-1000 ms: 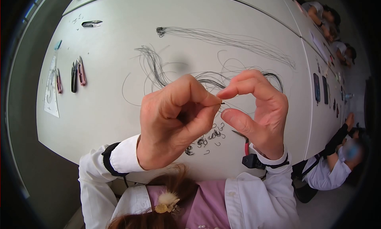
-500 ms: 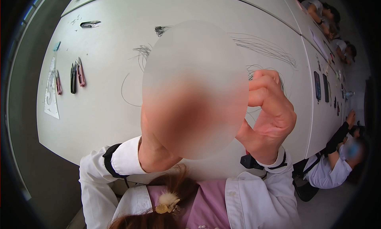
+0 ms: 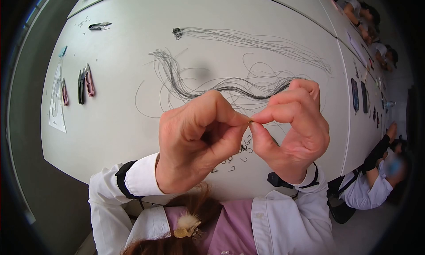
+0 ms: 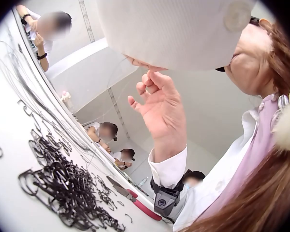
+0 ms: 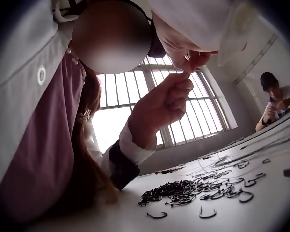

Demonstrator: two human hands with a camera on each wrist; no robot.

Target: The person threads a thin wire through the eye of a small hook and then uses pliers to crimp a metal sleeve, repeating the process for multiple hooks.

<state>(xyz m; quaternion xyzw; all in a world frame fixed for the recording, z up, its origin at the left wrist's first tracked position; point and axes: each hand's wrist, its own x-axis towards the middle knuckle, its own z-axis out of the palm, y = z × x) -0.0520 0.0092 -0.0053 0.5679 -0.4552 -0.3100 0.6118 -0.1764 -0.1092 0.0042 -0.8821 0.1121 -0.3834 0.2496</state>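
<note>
The left hand and the right hand meet fingertip to fingertip above the counter. Between them is a tiny dark piece, too small to make out fully. It lies at the very ends of the left thumb and forefinger, which are closed together in a pinch, with the hand's other fingers curled in. On its other side, the right thumb and forefinger come together on the same piece, bowed so that a rounded gap lies between them farther back. The piece is well clear of both palms.

Beneath the hands, a heap of dark hooks rests on the counter, several single ones lying loose around its edge; from above, the hands partly cover it. Just beside the heap, on the right hand's side, are red-handled pliers. Beyond the hands, a wavy bundle of dark strands stretches across the counter, and farther off lies a straighter bundle. Well to the left are black snips and a clear ruler.
</note>
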